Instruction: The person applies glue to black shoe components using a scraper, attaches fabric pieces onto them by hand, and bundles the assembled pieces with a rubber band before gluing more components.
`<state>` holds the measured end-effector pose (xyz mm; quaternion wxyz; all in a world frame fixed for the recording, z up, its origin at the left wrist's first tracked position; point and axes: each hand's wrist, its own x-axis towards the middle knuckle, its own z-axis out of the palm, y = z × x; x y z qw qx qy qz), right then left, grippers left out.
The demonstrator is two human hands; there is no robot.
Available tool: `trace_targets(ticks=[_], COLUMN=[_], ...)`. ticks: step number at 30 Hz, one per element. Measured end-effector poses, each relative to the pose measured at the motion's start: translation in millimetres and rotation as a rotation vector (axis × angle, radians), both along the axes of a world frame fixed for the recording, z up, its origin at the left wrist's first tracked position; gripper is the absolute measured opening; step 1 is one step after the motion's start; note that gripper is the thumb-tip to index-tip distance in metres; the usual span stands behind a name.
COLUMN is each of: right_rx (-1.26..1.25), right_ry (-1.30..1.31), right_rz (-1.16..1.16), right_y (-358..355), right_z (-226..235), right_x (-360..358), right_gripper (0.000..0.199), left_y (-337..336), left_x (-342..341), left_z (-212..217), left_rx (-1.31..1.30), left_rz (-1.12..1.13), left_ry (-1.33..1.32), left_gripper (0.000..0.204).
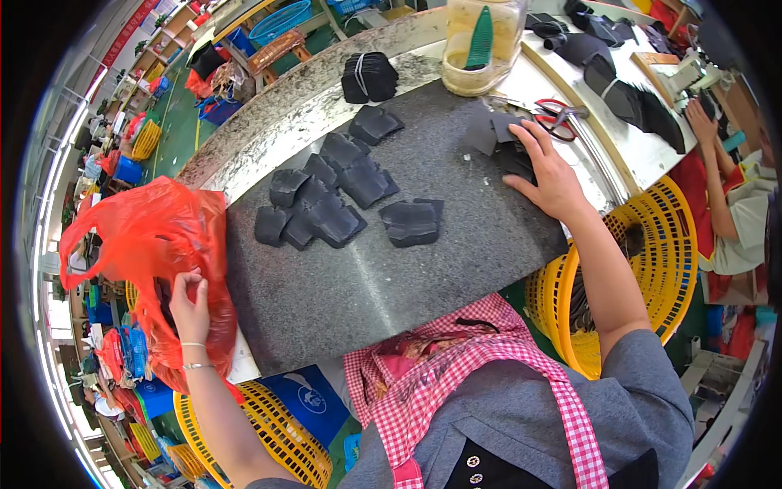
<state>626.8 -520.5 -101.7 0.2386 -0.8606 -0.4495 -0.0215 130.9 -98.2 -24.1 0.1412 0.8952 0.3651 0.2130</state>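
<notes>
Grey shirt (509,399), short sleeves; right sleeve (648,375) ends near the elbow. Black panel (509,471) at the chest, round patterned buttons (472,461) on it. Apron (366,371) in pink-and-white check, darker pink patch in the middle, black streak near the far edge; checked strap (582,440). Left wrist: pale band (194,344), thin silvery bracelet (197,366). Left hand (190,306), right hand (550,175) both bare.

Black pieces (334,218) in central cluster: at least eight, overlap hiding exact count. Separate black piece (411,222), right of cluster: one. Tied bundle (370,78), far centre: one. Dark slab (318,318): one. Red plastic bag (213,244), left: one. Clear container (511,37), far: one. Green tool (481,41) therein: one.
</notes>
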Motion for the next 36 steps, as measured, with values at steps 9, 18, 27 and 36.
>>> trace_targets(ticks=[9, 18, 27, 36], right_rx=[0.248, 0.413, -0.181, -0.035], right_ry=[-0.063, -0.236, 0.053, -0.041], right_rz=[0.095, 0.424, 0.662, 0.049], right_y=[-2.9, -5.8, -2.8, 42.7], right_z=[-1.5, 29.9, 50.2, 39.0], right_x=[54.0, 55.2, 68.1, 1.7], right_gripper=[0.054, 0.058, 0.057, 0.054], left_y=[-147.5, -193.2, -185.0, -195.2], left_x=[14.9, 134.0, 226.8, 221.8], left_z=[-3.4, -11.1, -55.4, -69.9], left_rx=[0.006, -0.104, -0.029, -0.158], left_rz=[-0.067, -0.327, -0.590, -0.653], left_ry=[-0.109, 0.006, 0.106, -0.001], left_gripper=[0.021, 0.023, 0.048, 0.038])
